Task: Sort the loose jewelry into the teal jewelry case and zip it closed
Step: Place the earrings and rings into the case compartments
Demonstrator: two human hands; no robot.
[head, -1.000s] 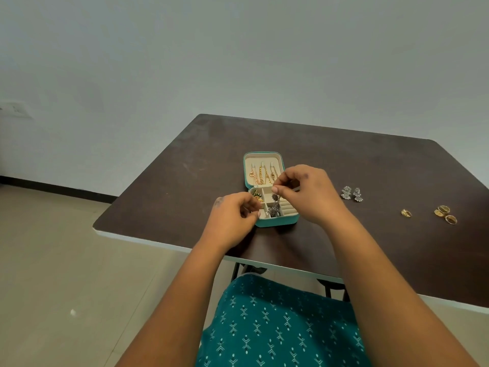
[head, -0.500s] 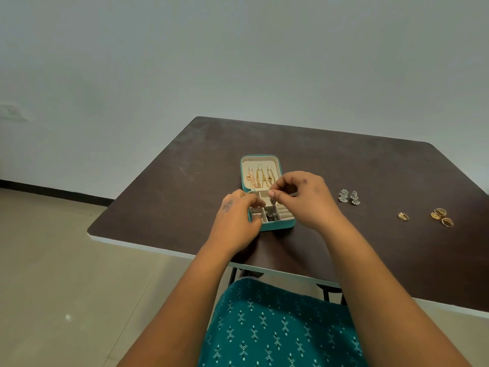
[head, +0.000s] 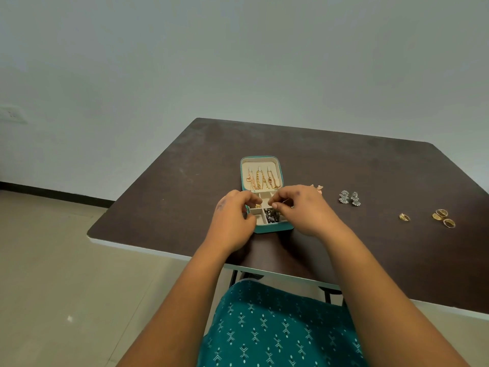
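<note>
Both hands are down over the small teal zip-around jewelry case [head: 264, 197], which lies open and flat on the dark brown laminate table [head: 344, 260] near its front edge. The left hand [head: 232, 218] sits at the case's left rim with fingers curled, and it looks to be steadying the tray — whether it actually pinches anything I cannot tell. The right hand [head: 304, 210] hovers over the tray's right side, thumb and forefinger drawn together as if on something tiny; the piece itself is too small to make out. The step in hand reads as seating an earring in a compartment, and the way to do it well is to keep the case pinned with the left, lower the piece straight into one cell, and keep clear of the dark beaded cluster [head: 272, 215] already lying in the near cell. The gold chains [head: 263, 181] hang in the cream-lined lid, just beyond the fingers. Plenty remains — the silver stone-set earrings [head: 349, 199] lie to the right of the right hand, near it; a rose-gold piece [head: 317, 188] peeks out just behind its knuckles; a single gold ring [head: 404, 217] and the trio of gold rings [head: 443, 218] sit well apart, farther right. The zip is not yet touched.
</note>
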